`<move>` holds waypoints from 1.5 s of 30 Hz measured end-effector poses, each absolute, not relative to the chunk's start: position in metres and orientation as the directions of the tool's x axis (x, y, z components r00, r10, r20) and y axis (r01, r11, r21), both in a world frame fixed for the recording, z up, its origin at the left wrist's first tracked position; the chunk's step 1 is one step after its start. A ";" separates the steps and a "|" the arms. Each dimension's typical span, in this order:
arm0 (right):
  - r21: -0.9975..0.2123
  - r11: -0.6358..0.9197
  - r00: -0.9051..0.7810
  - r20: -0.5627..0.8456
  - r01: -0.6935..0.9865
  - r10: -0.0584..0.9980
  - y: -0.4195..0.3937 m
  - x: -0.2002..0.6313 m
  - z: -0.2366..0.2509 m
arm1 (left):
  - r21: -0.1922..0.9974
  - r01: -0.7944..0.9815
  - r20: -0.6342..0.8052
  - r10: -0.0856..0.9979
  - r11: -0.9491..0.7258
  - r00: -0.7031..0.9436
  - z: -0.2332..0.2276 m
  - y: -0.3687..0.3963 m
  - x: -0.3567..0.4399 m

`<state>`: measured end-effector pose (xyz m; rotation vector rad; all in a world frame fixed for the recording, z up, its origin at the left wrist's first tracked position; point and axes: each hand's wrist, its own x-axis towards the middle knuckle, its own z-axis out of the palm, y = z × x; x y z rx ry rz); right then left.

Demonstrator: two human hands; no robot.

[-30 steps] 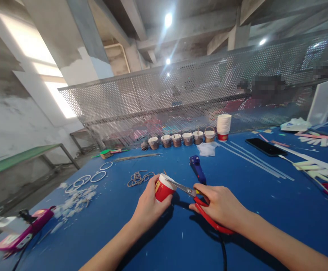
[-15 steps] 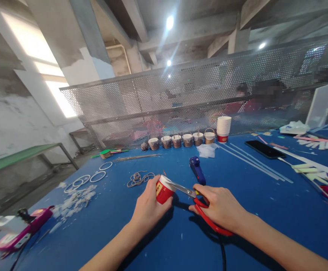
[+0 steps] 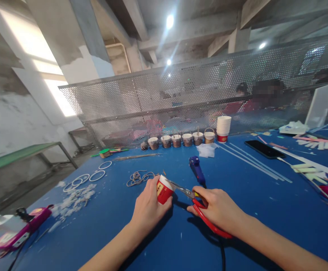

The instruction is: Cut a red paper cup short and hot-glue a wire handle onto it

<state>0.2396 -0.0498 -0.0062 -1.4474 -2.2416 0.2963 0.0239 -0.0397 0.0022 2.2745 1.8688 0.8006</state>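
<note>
Now scissors (image 3: 192,203) at cup (image 3: 163,190).

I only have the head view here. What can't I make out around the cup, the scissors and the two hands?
- Far side of the red paper cup: hidden by the left hand.
- Scissors handles: mostly covered by the right hand; the blade tips at the cup rim are too small to tell how far they cut.
- Contents of the small brown cups: too small.
- People behind the mesh screen: blurred.

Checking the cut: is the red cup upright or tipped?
Tipped. The red cup lies sideways in the left hand, white rim facing the scissors.
</note>
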 end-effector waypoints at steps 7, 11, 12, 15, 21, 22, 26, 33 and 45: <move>-0.431 0.410 -0.340 0.232 0.804 0.911 -0.052 0.236 -0.007 | 0.347 0.909 0.333 0.937 -0.229 0.109 -0.003 -0.039 0.024; -0.409 0.395 -0.328 0.225 0.823 0.917 -0.052 0.237 -0.007 | 0.319 0.920 0.331 0.936 -0.227 0.116 -0.006 -0.040 0.024; -0.408 0.393 -0.330 0.219 0.824 0.918 -0.052 0.237 -0.007 | 0.318 0.920 0.330 0.937 -0.227 0.117 -0.006 -0.040 0.025; -0.413 0.391 -0.331 0.210 0.823 0.920 -0.053 0.237 -0.006 | 0.335 0.916 0.320 0.941 -0.222 0.111 -0.005 -0.040 0.026; -0.441 0.391 -0.332 0.208 0.808 0.920 -0.054 0.236 -0.003 | 0.494 0.842 0.296 0.952 -0.219 0.074 -0.002 -0.040 0.023; -0.443 0.394 -0.332 0.214 0.806 0.919 -0.054 0.236 -0.003 | 0.532 0.817 0.287 0.955 -0.224 0.075 -0.002 -0.040 0.022; -0.441 0.401 -0.331 0.231 0.803 0.915 -0.053 0.237 -0.004 | 0.650 0.730 0.233 0.970 -0.210 0.071 -0.003 -0.038 0.017; -0.446 0.389 -0.321 0.223 0.806 0.921 -0.050 0.239 -0.007 | 0.660 0.730 0.200 0.978 -0.175 0.054 -0.003 -0.037 0.020; -0.375 0.402 -0.320 0.263 0.835 0.910 -0.050 0.242 -0.007 | 0.520 0.825 0.285 0.955 -0.222 0.077 -0.006 -0.037 0.021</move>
